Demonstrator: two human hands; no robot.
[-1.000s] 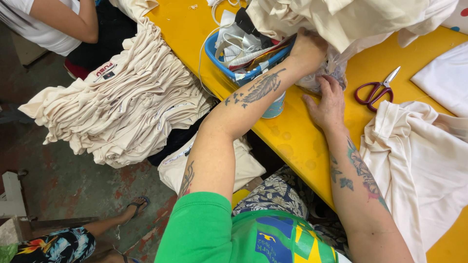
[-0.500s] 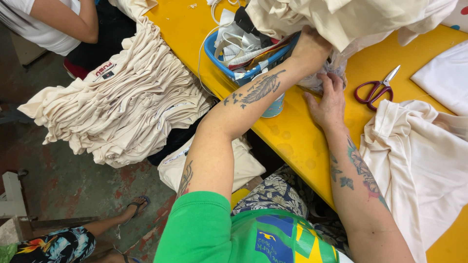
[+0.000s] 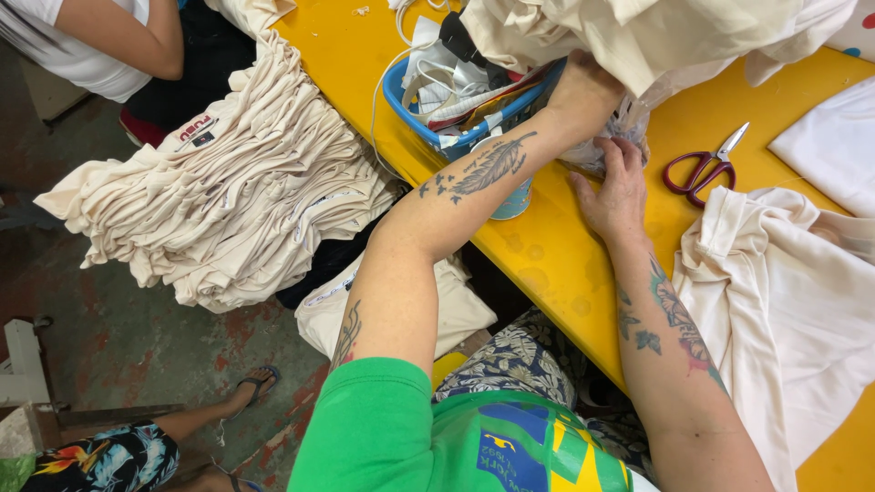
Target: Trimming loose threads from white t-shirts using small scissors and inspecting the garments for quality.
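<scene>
At the yellow table (image 3: 556, 264), our left hand (image 3: 583, 91) reached under a cream cloth heap (image 3: 638, 36), its grip hidden from us, beside the blue basket (image 3: 401, 91). Our right hand (image 3: 615, 187) lay open, fingers spread, on a clear plastic bag (image 3: 629, 128) between them; red scissors (image 3: 697, 169) lay near.

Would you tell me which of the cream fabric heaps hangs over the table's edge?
The big stack of folded cream garments on the left; it droops off the yellow table, unlike the heaps lying on top.
</scene>
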